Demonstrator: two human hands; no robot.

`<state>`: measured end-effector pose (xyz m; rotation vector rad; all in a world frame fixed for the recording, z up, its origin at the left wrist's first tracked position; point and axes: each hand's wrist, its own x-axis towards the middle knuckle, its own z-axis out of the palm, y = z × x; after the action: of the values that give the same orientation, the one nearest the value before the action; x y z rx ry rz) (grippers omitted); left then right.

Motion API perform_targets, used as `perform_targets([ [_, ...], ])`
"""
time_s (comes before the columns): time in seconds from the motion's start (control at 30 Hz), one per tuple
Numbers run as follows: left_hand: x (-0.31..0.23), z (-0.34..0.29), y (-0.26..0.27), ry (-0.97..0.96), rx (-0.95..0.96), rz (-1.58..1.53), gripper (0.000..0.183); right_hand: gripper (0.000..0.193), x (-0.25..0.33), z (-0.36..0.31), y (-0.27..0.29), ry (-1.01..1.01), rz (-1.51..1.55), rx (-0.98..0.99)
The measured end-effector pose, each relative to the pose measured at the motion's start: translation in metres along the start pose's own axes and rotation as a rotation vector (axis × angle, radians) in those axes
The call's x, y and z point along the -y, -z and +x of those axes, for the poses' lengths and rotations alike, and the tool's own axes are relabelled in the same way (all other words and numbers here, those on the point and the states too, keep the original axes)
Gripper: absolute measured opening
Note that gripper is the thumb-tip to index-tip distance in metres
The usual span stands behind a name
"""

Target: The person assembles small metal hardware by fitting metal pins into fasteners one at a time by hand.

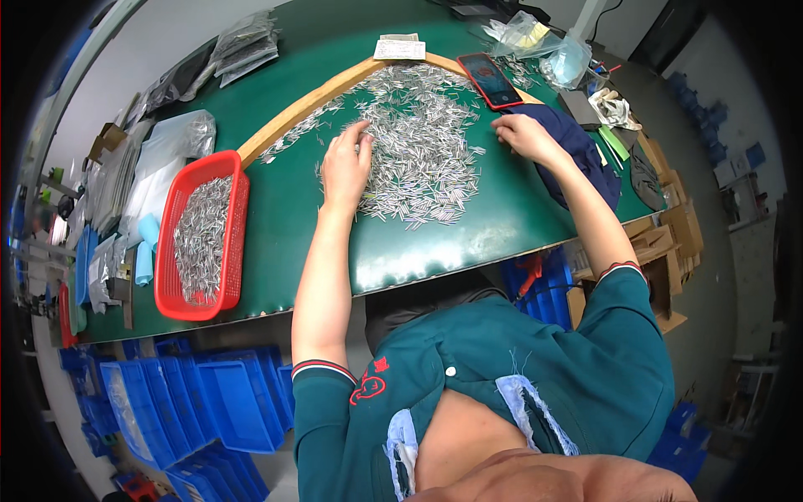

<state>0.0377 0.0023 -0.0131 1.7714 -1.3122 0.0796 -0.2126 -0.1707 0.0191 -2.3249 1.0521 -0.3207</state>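
Note:
A wide heap of small silvery metal pins (422, 159) lies spread on the green tabletop. My left hand (345, 166) is at the heap's left edge, thumb apart from the loosely bent fingers, and nothing shows in it. Right of the heap, my right hand (527, 138) has its fingers curled in toward the thumb. Whether a pin is between those fingertips is too small to see. Just beyond that hand lies a phone (491, 81) with a red edge, and beside it a dark blue cloth (577, 155).
Wooden strips (309, 105) meet in a corner behind the heap, with a paper label (400, 49) there. A red basket (242, 243) of pins stands at the left. Plastic bags (188, 134) lie beyond it. Blue bins (238, 402) are stacked below the table; cardboard boxes (686, 234) stand at right.

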Motion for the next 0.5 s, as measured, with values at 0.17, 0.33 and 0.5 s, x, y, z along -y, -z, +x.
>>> perform_targets([
  [0.17,-0.003,0.002,-0.001,-0.001,0.003,-0.032,0.02,0.025,-0.03,0.026,-0.003,0.032,-0.516,-0.146],
  [0.33,-0.001,0.003,0.0,-0.032,0.008,-0.017,0.021,0.023,-0.019,0.028,-0.01,-0.147,-0.648,-0.105],
  [0.5,-0.001,0.003,-0.001,-0.039,0.007,-0.025,0.021,0.025,-0.003,0.027,-0.014,0.175,-0.251,0.065],
])
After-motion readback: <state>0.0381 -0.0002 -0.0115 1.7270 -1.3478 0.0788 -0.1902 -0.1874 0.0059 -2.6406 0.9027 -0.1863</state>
